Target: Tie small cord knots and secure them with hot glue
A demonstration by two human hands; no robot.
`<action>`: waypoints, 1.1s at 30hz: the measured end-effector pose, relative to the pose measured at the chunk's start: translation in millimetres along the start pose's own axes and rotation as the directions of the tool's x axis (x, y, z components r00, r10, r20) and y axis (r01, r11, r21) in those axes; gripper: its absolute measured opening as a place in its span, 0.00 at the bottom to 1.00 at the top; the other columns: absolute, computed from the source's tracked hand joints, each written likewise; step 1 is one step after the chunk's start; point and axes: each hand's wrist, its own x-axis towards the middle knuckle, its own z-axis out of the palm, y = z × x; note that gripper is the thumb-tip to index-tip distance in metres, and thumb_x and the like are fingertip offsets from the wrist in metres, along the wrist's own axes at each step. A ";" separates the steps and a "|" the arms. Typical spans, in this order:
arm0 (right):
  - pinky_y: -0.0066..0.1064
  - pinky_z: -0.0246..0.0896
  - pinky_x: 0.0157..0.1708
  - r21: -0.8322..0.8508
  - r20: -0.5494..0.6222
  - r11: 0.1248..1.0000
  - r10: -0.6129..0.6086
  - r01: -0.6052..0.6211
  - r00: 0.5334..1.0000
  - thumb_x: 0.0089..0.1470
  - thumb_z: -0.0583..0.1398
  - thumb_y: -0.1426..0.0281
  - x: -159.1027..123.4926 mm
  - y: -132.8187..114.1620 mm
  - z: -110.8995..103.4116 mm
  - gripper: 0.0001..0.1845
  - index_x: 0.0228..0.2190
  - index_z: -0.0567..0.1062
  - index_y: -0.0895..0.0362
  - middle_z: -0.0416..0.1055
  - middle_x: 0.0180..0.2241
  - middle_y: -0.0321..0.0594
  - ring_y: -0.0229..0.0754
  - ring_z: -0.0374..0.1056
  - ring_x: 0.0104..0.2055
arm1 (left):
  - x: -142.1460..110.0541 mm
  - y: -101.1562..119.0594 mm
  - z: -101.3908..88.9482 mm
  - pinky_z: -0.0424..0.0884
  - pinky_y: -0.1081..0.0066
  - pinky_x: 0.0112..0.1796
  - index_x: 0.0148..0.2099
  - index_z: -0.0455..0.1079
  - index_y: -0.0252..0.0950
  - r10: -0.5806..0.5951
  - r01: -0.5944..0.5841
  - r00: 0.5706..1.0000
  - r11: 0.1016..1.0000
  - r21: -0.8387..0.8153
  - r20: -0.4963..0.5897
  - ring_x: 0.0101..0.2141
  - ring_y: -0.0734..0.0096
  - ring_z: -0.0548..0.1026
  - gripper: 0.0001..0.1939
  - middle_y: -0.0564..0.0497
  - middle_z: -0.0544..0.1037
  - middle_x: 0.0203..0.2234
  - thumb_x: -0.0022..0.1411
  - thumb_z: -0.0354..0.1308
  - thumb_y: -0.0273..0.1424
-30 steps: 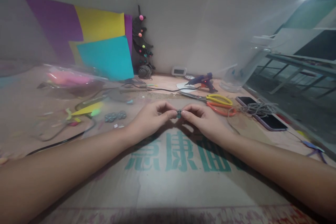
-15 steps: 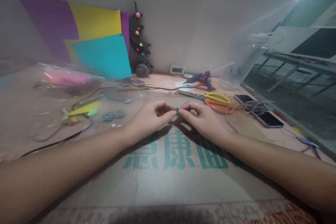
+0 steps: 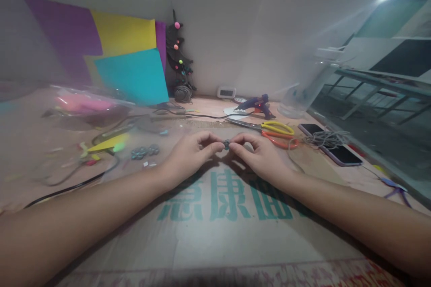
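A small grey-green coiled piece [image 3: 226, 145] is pinched between the fingertips of both hands, just above the cardboard. My left hand [image 3: 195, 152] grips its left side between thumb and forefinger. From the right, my right hand [image 3: 257, 152] holds it in the same kind of pinch. The piece is too small to make out fully, and the fingertips cover its edges. Left of my left hand lies a cluster of similar grey-green coiled pieces [image 3: 144, 151], with small white scraps [image 3: 146, 164] beside it.
Yellow-and-orange-handled scissors [image 3: 278, 129] lie behind my right hand, with a purple glue gun [image 3: 257, 105] beyond. Two phones [image 3: 343, 154] under a tangled grey cord [image 3: 325, 138] sit at right. Coloured sheets [image 3: 133, 76] lean on the wall; a black cable [image 3: 67, 192] crosses the left side.
Both hands stay in nearly the same place. The fingertips have spread slightly apart, so more of the small coiled piece shows between them. The whole view has shifted a little.
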 end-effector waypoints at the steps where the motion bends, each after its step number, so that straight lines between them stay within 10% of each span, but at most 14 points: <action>1: 0.30 0.64 0.33 -0.052 -0.030 0.997 -0.064 0.063 0.998 0.57 0.59 0.68 0.0 1.3 -0.6 0.07 0.28 0.74 0.56 0.75 0.28 0.35 0.38 0.70 0.30 | 0.2 -1.3 0.5 0.73 0.71 0.33 0.40 0.73 0.35 -0.003 0.003 1.000 1.000 -0.030 0.008 0.33 0.69 0.77 0.11 0.51 0.79 0.32 0.61 0.57 0.37; 8: 0.33 0.62 0.38 -0.249 -0.089 0.877 -0.443 0.411 0.892 0.57 0.60 0.70 -0.6 10.9 -3.2 0.03 0.31 0.73 0.55 0.74 0.29 0.37 0.39 0.68 0.33 | -0.5 -0.7 2.8 0.72 0.75 0.33 0.37 0.72 0.37 0.109 -0.106 0.994 0.991 0.082 -0.030 0.31 0.75 0.76 0.03 0.55 0.78 0.29 0.60 0.59 0.30; 16: 0.32 0.64 0.36 -0.039 -0.185 0.957 -0.290 0.287 0.939 0.56 0.60 0.66 1.0 13.9 -10.1 0.07 0.35 0.68 0.55 0.70 0.32 0.37 0.39 0.68 0.34 | -7.8 -8.2 -0.6 0.72 0.72 0.39 0.37 0.70 0.37 0.464 -0.419 0.875 0.868 0.265 -0.137 0.36 0.73 0.76 0.02 0.53 0.79 0.33 0.60 0.60 0.26; 24: 0.29 0.58 0.32 -0.271 -0.164 0.955 -0.168 0.120 0.972 0.60 0.55 0.66 22.2 15.2 -48.1 0.15 0.23 0.73 0.56 0.73 0.25 0.37 0.37 0.66 0.29 | -8.2 -5.4 -2.6 0.71 0.68 0.41 0.39 0.68 0.37 0.735 -0.685 0.677 0.610 0.400 0.038 0.37 0.70 0.76 0.07 0.50 0.80 0.34 0.60 0.59 0.21; 33: 0.31 0.51 0.25 -0.716 0.005 0.695 0.108 -0.072 0.994 0.58 0.54 0.55 50.4 40.2 -106.4 0.21 0.28 0.77 0.56 0.74 0.26 0.40 0.40 0.65 0.25 | -9.4 -12.8 -1.8 0.70 0.68 0.41 0.40 0.69 0.38 0.524 -0.487 0.851 0.771 0.411 0.027 0.38 0.69 0.76 0.02 0.50 0.79 0.35 0.64 0.57 0.29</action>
